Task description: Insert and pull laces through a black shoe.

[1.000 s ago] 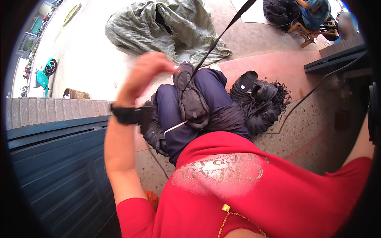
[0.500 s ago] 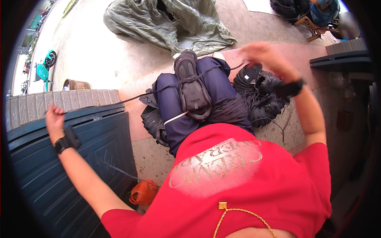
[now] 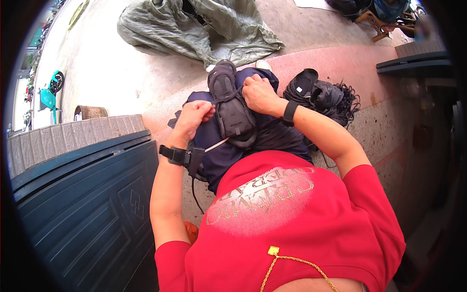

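Dark shoe (image 3: 236,117) lies on navy trousers (image 3: 223,159), with a black lace (image 3: 226,97) across it

The shoe rests lengthwise over the seated person's thighs, its mesh upper facing up and its narrower end pointing away from the body. The lace crosses the middle of the upper from one side to the other. The left hand (image 3: 194,117) is just beside the shoe's left edge, its fingers curled in; whether its grip has any of the lace in it, I cannot tell. The right hand (image 3: 262,95) is at the opposite edge, palm turned down, and its grip pinches the lace between thumb and fingers. Each wrist wears a black band, the left one (image 3: 175,155) carrying a small box, the right one (image 3: 290,111) slimmer. A thin pale strip (image 3: 216,145) lies on the trousers near the shoe's closer end.

On the floor (image 3: 374,119) to the right of the legs is a heap of black shoe parts (image 3: 323,97) with loose strands at its outer side. Beyond the knees spreads a crumpled grey-green cloth (image 3: 165,29). A dark blue panelled door (image 3: 82,209) stands on the left, below a tiled ledge (image 3: 73,138); past that are a brown round container (image 3: 91,113) and a teal scooter (image 3: 47,99). An orange object (image 3: 191,232) is partly hidden behind the red shirt (image 3: 272,228)
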The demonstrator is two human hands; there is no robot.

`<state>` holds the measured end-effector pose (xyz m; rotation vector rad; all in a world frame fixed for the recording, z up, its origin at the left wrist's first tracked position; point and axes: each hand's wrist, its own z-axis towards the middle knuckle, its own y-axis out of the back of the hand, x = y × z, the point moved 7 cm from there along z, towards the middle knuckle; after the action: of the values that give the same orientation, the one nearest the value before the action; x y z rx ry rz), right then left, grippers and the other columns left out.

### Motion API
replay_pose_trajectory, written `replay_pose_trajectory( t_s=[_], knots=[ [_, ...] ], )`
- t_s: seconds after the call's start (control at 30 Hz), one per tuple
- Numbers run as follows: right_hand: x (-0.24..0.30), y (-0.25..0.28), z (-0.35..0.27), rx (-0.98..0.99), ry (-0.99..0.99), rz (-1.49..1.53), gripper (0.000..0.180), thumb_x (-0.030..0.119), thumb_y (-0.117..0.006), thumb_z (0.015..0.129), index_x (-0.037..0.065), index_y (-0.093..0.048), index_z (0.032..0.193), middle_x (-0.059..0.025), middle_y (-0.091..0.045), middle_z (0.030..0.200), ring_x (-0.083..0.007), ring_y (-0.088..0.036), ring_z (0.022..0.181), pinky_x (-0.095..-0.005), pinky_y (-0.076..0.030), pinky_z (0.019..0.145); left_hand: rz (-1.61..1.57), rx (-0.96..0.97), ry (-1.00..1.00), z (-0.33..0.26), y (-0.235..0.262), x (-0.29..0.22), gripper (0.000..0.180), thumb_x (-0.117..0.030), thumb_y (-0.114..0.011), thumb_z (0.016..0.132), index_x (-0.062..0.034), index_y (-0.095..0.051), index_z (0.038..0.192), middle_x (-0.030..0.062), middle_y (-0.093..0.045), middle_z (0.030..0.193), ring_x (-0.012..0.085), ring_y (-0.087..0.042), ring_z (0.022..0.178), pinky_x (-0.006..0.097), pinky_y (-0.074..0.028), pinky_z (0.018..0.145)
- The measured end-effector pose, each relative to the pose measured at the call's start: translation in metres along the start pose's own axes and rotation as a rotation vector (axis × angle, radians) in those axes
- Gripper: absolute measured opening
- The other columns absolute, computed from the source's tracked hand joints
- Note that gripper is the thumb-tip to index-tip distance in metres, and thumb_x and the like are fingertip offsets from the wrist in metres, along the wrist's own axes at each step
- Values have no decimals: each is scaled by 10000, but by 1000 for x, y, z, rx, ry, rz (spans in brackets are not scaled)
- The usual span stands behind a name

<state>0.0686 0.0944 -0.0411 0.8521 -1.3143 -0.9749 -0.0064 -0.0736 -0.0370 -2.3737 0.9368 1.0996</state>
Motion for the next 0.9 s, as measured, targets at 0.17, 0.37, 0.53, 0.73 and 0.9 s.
replay_pose_trajectory(
  t_s=[0.17, 0.37, 0.53, 0.73, 0.9],
  knots=[
    [-7, -6, 7, 116, 2, 48, 119, 167, -538, 697, 116, -642, 727, -68, -524, 857, -271, -472, 863, -448, -380, 694, 230, -38, -7, 10, -10, 12, 210, -168, -546, 855, -12, -599, 987, -6, -569, 714, 45, -480, 609, 180, -386, 539],
    [9, -4, 14, 214, 55, -41, 109, 152, -563, 676, 111, -638, 744, -79, -545, 849, -254, -495, 873, -431, -376, 705, 453, -192, -183, 8, -1, 7, 220, -161, -577, 828, 15, -631, 949, 35, -629, 790, 78, -547, 701, 224, -435, 647],
    [13, -1, 9, 142, 86, -35, 105, 123, -552, 698, 86, -631, 757, -83, -566, 798, -255, -522, 830, -411, -372, 692, 606, -302, -252, 7, 12, 8, 259, -255, -580, 786, -25, -651, 880, 161, -632, 781, 267, -623, 774, 334, -467, 706],
    [4, -1, 6, 132, -20, 64, 120, 160, -542, 767, 84, -617, 823, -88, -584, 816, -264, -537, 846, -407, -378, 713, 752, -270, -200, 10, 11, 2, 233, -220, -575, 806, 3, -634, 839, 98, -625, 695, 170, -595, 665, 298, -456, 629],
    [-1, -1, 6, 79, -87, 118, 192, 242, -574, 786, 88, -588, 899, -89, -589, 824, -272, -541, 847, -406, -384, 724, 1067, -339, -313, 12, 4, -8, 222, -285, -555, 798, -83, -643, 824, 139, -634, 779, 315, -599, 798, 438, -451, 696]
  ],
)
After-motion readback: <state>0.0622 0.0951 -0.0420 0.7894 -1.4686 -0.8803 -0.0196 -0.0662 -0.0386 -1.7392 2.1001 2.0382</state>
